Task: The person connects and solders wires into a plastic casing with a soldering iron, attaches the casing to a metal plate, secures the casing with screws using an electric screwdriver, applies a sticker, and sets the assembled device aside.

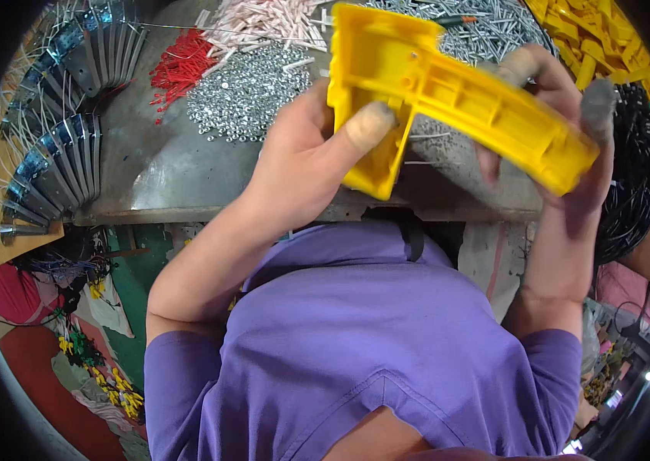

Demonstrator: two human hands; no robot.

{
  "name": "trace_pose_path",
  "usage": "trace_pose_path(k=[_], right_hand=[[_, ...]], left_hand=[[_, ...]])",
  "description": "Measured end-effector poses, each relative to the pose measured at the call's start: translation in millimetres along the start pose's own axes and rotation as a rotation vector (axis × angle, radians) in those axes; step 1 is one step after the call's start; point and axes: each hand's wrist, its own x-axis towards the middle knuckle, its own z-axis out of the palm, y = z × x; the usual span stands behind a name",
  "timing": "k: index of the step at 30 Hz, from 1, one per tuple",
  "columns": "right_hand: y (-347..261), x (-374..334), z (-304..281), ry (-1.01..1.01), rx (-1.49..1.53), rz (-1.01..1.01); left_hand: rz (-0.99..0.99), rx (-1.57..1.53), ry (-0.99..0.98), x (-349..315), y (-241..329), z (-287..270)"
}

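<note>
A yellow T-shaped plastic housing shell (478, 96) is held up above the near edge of the table, its hollow, ribbed inside toward me. My left hand (309, 150) grips its wide left part, the taped thumb pressed into the hollow and the other fingers hidden behind. My right hand (571, 115) is around the narrow right end, with that end against the palm and fingers behind it. The right fingertips are covered too, and one finger shows below the shell. The right end of the shell is slightly blurred.
Silver nuts (244, 88), red pieces (182, 65), pale pink sticks (263, 23) and screws (494, 34) lie in piles on the metal table (179, 173). Dark metal parts with wires (56, 165) stand at left. Yellow parts (601, 38) and black cables (636, 177) are at right.
</note>
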Motion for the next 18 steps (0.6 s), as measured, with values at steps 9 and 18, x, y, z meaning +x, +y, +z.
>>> trace_pose_path(k=[9, 18], right_hand=[[-14, -19, 14, 0.018, -0.128, 0.349], [-8, -39, -31, -0.276, -1.467, -0.119]], left_hand=[[0.556, 0.661, -0.171, 28, -12, -2], [0.384, 0.968, -0.347, 13, -17, -9]])
